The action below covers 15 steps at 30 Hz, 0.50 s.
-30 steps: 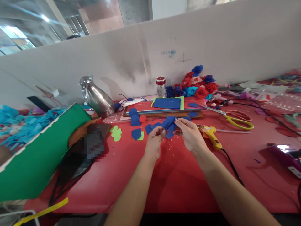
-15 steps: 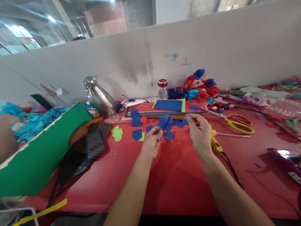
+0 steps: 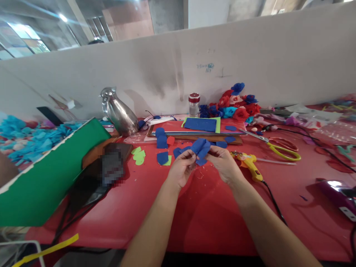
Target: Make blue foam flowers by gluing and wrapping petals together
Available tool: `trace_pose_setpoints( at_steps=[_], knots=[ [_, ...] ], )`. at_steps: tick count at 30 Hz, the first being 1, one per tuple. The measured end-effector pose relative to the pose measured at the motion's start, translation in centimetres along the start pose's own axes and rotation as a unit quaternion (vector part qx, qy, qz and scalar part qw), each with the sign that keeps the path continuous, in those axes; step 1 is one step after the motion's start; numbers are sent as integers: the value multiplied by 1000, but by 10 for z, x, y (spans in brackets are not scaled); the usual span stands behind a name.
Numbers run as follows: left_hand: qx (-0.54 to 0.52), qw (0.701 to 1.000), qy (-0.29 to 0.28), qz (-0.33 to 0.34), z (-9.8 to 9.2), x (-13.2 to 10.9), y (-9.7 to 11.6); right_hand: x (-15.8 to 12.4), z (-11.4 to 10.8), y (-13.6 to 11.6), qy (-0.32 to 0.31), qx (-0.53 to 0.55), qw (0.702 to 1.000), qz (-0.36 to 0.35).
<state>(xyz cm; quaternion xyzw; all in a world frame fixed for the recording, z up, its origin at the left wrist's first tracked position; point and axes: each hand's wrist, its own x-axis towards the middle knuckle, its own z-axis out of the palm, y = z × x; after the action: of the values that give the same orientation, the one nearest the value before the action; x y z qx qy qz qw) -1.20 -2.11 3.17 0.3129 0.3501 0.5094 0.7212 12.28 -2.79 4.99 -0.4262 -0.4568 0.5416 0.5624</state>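
Note:
Between my two hands is a piece of blue crepe paper shaped like petals (image 3: pixel 200 146), held above the red table. My left hand (image 3: pixel 182 168) pinches its left side, and my right hand (image 3: pixel 224 163) has its fingers closed on the right edge. Other cut blue petals (image 3: pixel 162 158) lie on the table to the left and behind the hands, some partly hidden by them. Light green cut pieces (image 3: pixel 138 156) and a small red piece (image 3: pixel 170 140) lie there too. Right of my right hand rests a yellow glue gun (image 3: pixel 253 167).
Scissors (image 3: pixel 280 148) with red and yellow handles lie to the right. Behind are a clear jar (image 3: pixel 194 105), paper roses (image 3: pixel 236 107) and a steel jug (image 3: pixel 119 113). A green board (image 3: pixel 52 178) and a black bag (image 3: pixel 86 185) stand left. A purple device (image 3: pixel 339 196) sits at far right.
My right hand has moved left, away from the glue gun, and now meets the blue paper in my left hand. The glue gun's front end is uncovered. The view has shifted slightly.

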Motion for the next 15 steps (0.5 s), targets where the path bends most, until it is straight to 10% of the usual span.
trace_pose_setpoints(
  at_steps=[15],
  knots=[
    [55, 996, 21, 59, 2, 1, -1, 1, -2, 7, -2, 5, 1000, -4]
  ],
)
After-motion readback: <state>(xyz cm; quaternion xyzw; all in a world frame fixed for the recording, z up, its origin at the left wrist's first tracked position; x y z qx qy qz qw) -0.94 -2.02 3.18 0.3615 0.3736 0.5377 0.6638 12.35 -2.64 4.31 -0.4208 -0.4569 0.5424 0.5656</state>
